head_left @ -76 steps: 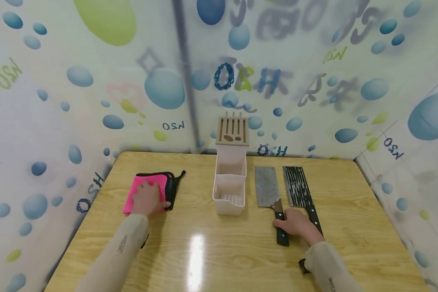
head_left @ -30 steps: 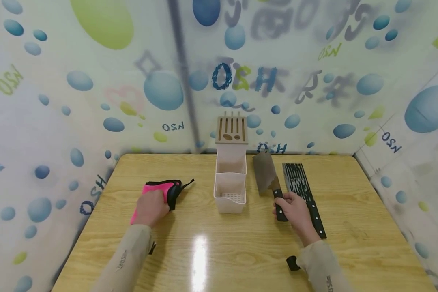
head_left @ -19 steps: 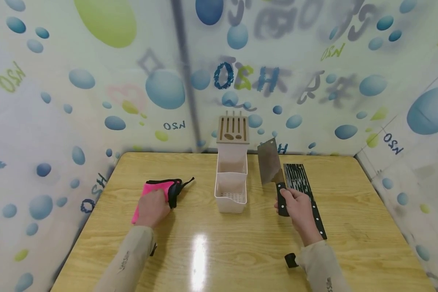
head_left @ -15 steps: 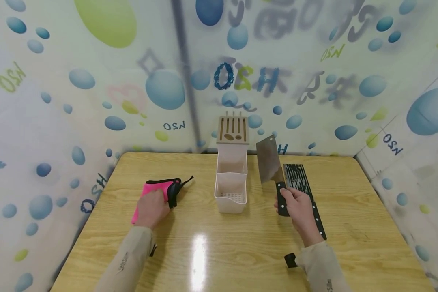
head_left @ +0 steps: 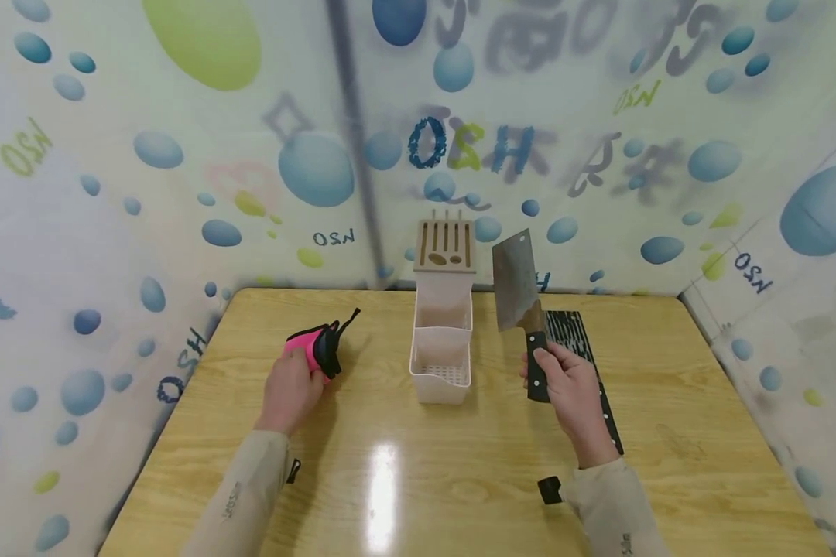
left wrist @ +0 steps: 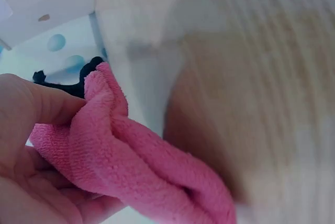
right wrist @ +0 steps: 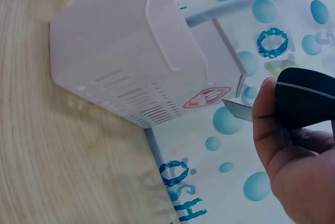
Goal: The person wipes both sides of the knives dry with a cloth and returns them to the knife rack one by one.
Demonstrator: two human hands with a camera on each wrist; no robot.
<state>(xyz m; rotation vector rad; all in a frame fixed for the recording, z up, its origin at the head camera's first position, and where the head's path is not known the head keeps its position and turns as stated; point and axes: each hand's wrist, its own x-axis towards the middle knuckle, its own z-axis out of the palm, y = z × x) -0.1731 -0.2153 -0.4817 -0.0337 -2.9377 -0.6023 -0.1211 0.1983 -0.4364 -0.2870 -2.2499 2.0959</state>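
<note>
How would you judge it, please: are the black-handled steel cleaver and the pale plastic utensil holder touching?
Apart. The head view shows it: a strip of patterned wall and wooden tabletop is visible between the steel cleaver and the plastic holder.

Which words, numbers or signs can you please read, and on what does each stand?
"OSH", on the wall; possibly mirrored "H2O".
"OSN", smaller, same wall.
Grey wall writing: blurred.
Red label on the holder: unreadable.
Left sleeve, right sleeve: lettering too small.
Cleaver, pink cloth: none seen.
</note>
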